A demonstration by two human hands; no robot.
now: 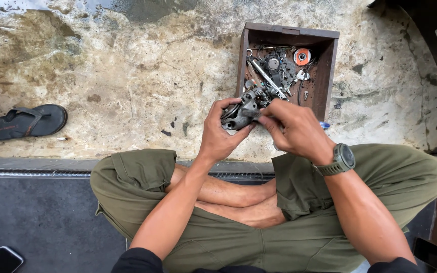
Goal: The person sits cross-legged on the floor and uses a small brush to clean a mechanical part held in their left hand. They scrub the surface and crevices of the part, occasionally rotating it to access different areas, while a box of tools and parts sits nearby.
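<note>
I sit cross-legged and hold a grey, greasy metal engine part [243, 110] in front of my knees. My left hand [218, 132] wraps around its lower left side. The fingers of my right hand [293, 127] pinch the part's right end, and something small may be between them, but I cannot tell. A green wristwatch [341, 158] is on my right wrist. Just beyond the part stands an open wooden box [329, 68] with several small metal parts, tools and an orange round piece [302, 56].
The ground ahead is stained, cracked concrete [127, 76]. A dark sandal [29, 121] lies at the left. A metal drain grate [31, 173] runs along the step under my knees. A phone [2, 260] lies on dark tiles at the lower left.
</note>
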